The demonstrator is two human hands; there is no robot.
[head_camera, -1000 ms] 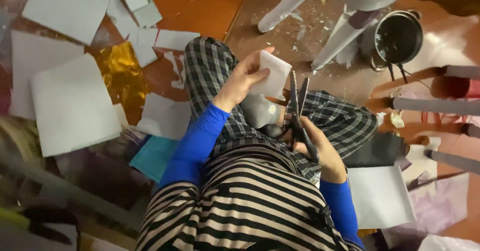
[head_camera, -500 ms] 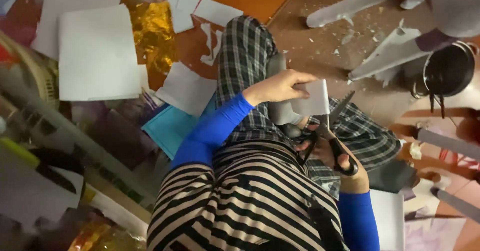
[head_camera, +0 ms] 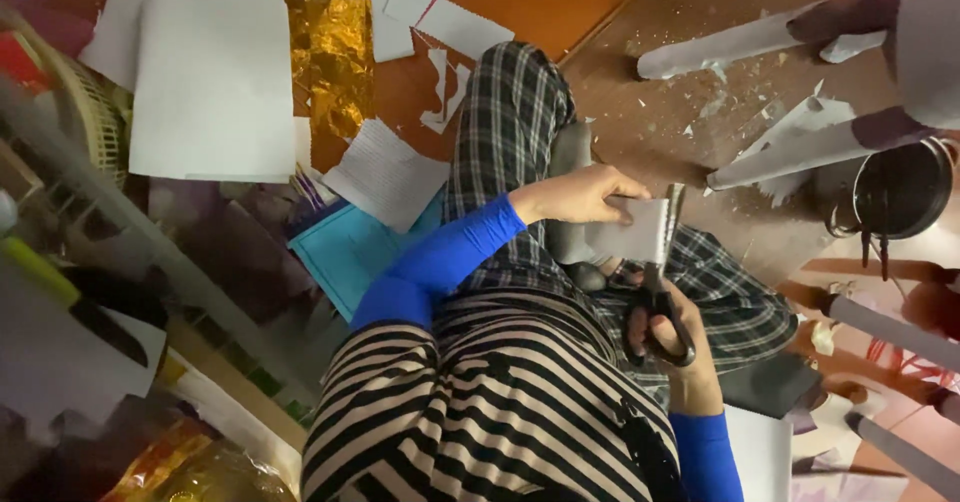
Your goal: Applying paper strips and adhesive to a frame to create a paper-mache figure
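Scraps litter the floor (head_camera: pixel 640 102); left hand (head_camera: pixel 580 197) pinches card (head_camera: pixel 635 230), right hand (head_camera: pixel 665 332) grips scissors (head_camera: pixel 660 282) whose blades sit close enough to nick fingers.

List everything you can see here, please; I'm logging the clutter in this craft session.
paper piece: one, white, held by the left hand above the lap
scissors: one, black handles, in the right hand, blades at the paper piece
large white sheets: two or so, floor, upper left
gold foil: one, crumpled, beside the sheets
lined paper: one, white, by the knee
blue sheet: one, under the lined paper
paper scraps: several, white, on the orange floor
paper cones: two, grey-white, upper right
black pot: one, right edge
left hand: fingers pinching the paper piece
right hand: fingers through the scissor handles
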